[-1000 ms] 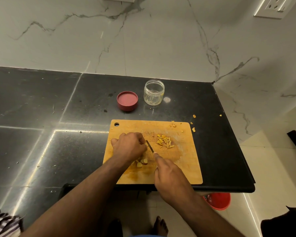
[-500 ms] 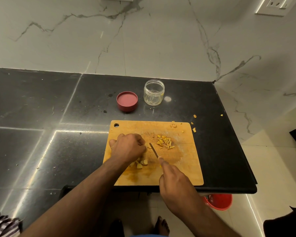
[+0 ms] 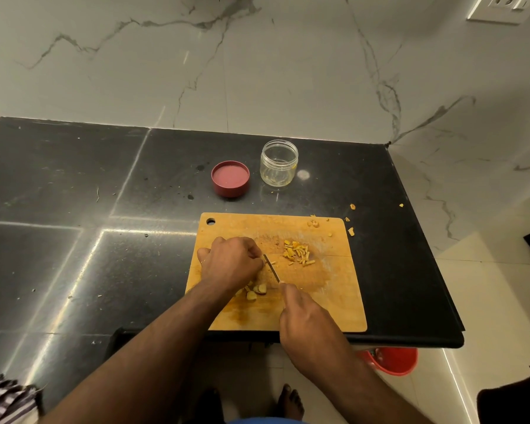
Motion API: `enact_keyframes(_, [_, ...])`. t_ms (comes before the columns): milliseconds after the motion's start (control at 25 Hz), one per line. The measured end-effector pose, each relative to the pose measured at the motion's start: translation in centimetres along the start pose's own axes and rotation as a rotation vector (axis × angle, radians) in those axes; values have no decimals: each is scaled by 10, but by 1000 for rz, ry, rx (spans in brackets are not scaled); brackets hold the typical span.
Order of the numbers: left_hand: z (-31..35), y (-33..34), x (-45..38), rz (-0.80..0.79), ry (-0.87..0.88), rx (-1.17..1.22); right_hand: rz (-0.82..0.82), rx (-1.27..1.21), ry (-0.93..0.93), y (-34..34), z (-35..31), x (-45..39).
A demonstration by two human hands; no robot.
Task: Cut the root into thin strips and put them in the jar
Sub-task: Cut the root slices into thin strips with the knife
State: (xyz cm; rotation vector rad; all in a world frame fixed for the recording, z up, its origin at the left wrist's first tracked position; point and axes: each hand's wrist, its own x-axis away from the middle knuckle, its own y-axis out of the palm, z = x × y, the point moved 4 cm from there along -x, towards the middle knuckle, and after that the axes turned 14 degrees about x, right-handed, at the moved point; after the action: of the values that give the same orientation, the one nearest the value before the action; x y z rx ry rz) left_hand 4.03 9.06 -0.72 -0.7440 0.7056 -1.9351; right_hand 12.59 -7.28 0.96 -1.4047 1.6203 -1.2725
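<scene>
Left hand (image 3: 230, 262) curled, pinning yellow root piece; right hand (image 3: 307, 316) grips thin steel knife (image 3: 271, 268). Risk: blade beside knuckles, slip nicks fingers

jar (image 3: 278, 163) behind board (image 3: 334, 301), lid (image 3: 230, 179) left of jar

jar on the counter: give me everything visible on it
The jar is small, round and clear, glass or plastic by its look, with a ridged neck at the open mouth. It stands upright on the black counter, beyond the cutting board's far edge, with its red lid lying apart to its left, inside up. It looks empty of strips, with a faint yellow tint on the wall and base. Neither hand touches it.
</scene>
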Motion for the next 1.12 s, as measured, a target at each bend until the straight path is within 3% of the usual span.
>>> enact_keyframes(280, [-2,-1,0,-31,-13,46,73,-55,9,-11,4,15])
enact_keyframes(720, [-2,-1,2,12,-10,26,11,8,-14,-1,-2,-4])
enact_keyframes(1120, [-5,-2,2,-11,-17,36,60,-2,-22,-4,0,5])
